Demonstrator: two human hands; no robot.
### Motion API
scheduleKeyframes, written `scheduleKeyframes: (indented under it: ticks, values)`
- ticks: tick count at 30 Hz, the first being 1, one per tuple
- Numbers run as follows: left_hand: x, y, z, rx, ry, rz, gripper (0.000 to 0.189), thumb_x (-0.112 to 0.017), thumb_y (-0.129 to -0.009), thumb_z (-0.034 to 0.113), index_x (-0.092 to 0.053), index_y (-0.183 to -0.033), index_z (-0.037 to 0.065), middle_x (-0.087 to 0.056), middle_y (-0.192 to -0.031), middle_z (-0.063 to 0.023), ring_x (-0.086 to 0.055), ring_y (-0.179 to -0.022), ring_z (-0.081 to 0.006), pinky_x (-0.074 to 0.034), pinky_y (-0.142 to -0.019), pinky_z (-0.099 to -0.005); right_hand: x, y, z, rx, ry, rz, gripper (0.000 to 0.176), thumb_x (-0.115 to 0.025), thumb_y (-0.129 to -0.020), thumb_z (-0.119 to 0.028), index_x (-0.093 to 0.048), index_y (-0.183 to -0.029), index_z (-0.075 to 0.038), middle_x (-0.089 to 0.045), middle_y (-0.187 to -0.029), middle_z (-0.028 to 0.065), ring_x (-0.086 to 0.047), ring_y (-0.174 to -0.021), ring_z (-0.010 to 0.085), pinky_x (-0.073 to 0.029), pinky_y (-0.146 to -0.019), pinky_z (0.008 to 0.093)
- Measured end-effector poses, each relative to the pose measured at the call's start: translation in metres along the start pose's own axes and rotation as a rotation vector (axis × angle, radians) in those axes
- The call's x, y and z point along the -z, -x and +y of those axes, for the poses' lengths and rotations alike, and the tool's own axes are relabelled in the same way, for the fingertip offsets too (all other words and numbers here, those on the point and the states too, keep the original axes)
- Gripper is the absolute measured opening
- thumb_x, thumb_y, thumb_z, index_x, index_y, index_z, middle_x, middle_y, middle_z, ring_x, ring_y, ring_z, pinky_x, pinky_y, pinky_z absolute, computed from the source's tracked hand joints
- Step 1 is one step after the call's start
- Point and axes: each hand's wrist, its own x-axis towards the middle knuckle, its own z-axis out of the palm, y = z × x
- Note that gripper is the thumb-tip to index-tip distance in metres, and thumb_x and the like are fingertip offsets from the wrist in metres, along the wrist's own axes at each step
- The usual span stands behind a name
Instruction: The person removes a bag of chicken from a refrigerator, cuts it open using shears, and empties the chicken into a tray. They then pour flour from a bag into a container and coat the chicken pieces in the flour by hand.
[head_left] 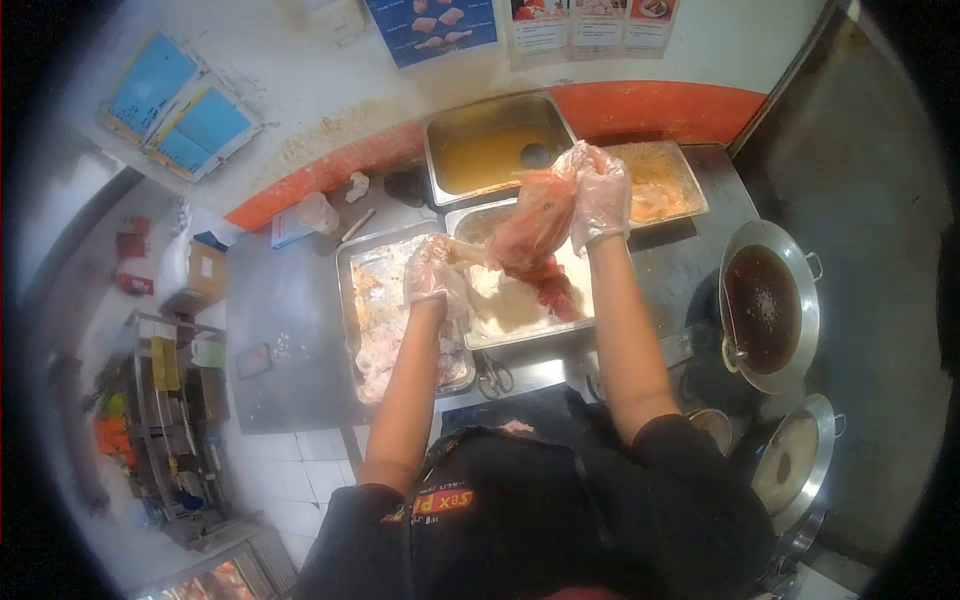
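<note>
Both my hands wear clear plastic gloves. My right hand [602, 198] is closed on the upper end of a translucent plastic bag [540, 215], which looks reddish inside and hangs tilted. Red raw meat [555, 290] shows at the bag's lower end, over a steel tray of white flour [500, 320]. My left hand [432, 270] has curled fingers around a pale edge that seems to belong to the bag; the fingertips are partly hidden. Below the left hand, a tray [345, 290] holds floured pieces [385, 360] at its near end.
Behind the flour stands a deep pan of yellowish liquid [490, 155]. To its right is a tray of orange-tinged pieces [665, 185]. Large round pans [765, 305] with dark liquid and pale contents [790, 460] stand at the right. Scissors-like handles [493, 378] lie at the front.
</note>
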Motion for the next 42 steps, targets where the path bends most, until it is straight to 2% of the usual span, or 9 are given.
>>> scheduleKeyframes:
  ticks: [9, 13, 20, 24, 26, 29, 33, 40, 42]
  values:
    - [-0.004, -0.001, -0.013, 0.05, -0.105, 0.018, 0.025, -0.055, -0.094, 0.03, -0.065, -0.1, 0.008, -0.062, -0.087, -0.0007, -0.056, -0.076, -0.012, -0.045, -0.069, -0.0254, 0.008, 0.001, 0.007, 0.072, -0.146, 0.03, 0.018, -0.055, -0.094, -0.015, -0.062, -0.083, -0.003, -0.059, -0.076, 0.001, -0.053, -0.067, 0.0092, -0.046, -0.059, 0.0247]
    - [-0.007, -0.002, -0.006, 0.085, -0.249, 0.04, 0.03, -0.059, -0.092, 0.031, -0.066, -0.104, 0.006, -0.066, -0.092, -0.0035, -0.058, -0.084, -0.0127, -0.045, -0.075, -0.0282, 0.006, 0.008, -0.007, 0.137, -0.232, 0.115, 0.022, -0.053, -0.095, -0.013, -0.059, -0.076, -0.004, -0.053, -0.069, -0.0043, -0.045, -0.064, 0.0054, -0.037, -0.056, 0.0221]
    - [-0.028, -0.004, -0.003, 0.056, -0.225, 0.024, 0.027, -0.056, -0.094, 0.03, -0.066, -0.1, 0.006, -0.065, -0.091, -0.0017, -0.058, -0.081, -0.0122, -0.046, -0.073, -0.0266, 0.02, -0.009, 0.003, 0.116, -0.329, 0.257, 0.014, -0.057, -0.094, -0.017, -0.058, -0.091, -0.003, -0.056, -0.082, -0.0001, -0.052, -0.074, 0.01, -0.047, -0.067, 0.0244]
    - [-0.029, -0.023, -0.029, -0.046, -0.205, -0.009, 0.026, -0.06, -0.091, 0.028, -0.066, -0.104, 0.006, -0.066, -0.092, -0.005, -0.059, -0.084, -0.015, -0.047, -0.076, -0.0305, 0.029, -0.017, 0.001, 0.178, -0.382, 0.201, 0.014, -0.057, -0.094, -0.017, -0.057, -0.093, -0.003, -0.057, -0.082, 0.0008, -0.055, -0.075, 0.0118, -0.048, -0.068, 0.0251]
    - [-0.038, -0.016, -0.008, 0.048, -0.09, 0.006, 0.025, -0.061, -0.09, 0.027, -0.066, -0.104, 0.006, -0.066, -0.093, -0.0046, -0.059, -0.084, -0.0142, -0.047, -0.076, -0.0294, 0.029, -0.008, -0.029, 0.151, -0.715, -0.031, 0.013, -0.056, -0.094, -0.018, -0.057, -0.093, -0.004, -0.057, -0.085, 0.0015, -0.055, -0.076, 0.0126, -0.049, -0.068, 0.0256]
    - [-0.04, -0.009, 0.018, 0.106, -0.066, 0.018, 0.025, -0.062, -0.09, 0.026, -0.066, -0.104, 0.006, -0.066, -0.095, -0.0036, -0.059, -0.084, -0.0127, -0.047, -0.076, -0.0275, 0.039, -0.02, -0.037, 0.337, -0.42, 0.002, 0.02, -0.049, -0.097, -0.021, -0.056, -0.087, -0.005, -0.06, -0.081, 0.004, -0.058, -0.073, 0.0154, -0.051, -0.066, 0.03]
    - [-0.031, -0.018, 0.007, -0.009, -0.027, 0.011, 0.029, -0.063, -0.09, 0.028, -0.066, -0.107, 0.005, -0.066, -0.096, -0.0029, -0.058, -0.084, -0.0115, -0.046, -0.076, -0.0268, 0.03, -0.021, -0.041, 0.203, -0.246, 0.239, 0.02, -0.048, -0.097, -0.018, -0.06, -0.096, -0.002, -0.063, -0.09, 0.0061, -0.06, -0.084, 0.0164, -0.049, -0.076, 0.0305]
    - [-0.014, 0.002, 0.052, 0.01, -0.105, 0.124, 0.031, -0.066, -0.088, 0.028, -0.066, -0.106, 0.003, -0.066, -0.096, -0.0023, -0.057, -0.087, -0.0102, -0.046, -0.077, -0.0254, 0.036, -0.023, -0.02, -0.058, -0.073, 0.093, 0.026, -0.053, -0.091, -0.016, -0.061, -0.112, -0.002, -0.064, -0.105, 0.0073, -0.06, -0.094, 0.0178, -0.048, -0.082, 0.0298]
    - [0.006, -0.008, 0.049, -0.106, 0.179, 0.153, 0.029, -0.065, -0.089, 0.028, -0.066, -0.104, 0.004, -0.065, -0.091, -0.0016, -0.057, -0.084, -0.0101, -0.046, -0.074, -0.0261, 0.043, -0.045, 0.015, -0.016, -0.138, -0.054, 0.03, -0.06, -0.087, -0.014, -0.059, -0.113, 0.0, -0.064, -0.103, 0.0088, -0.06, -0.093, 0.0172, -0.049, -0.081, 0.0292]
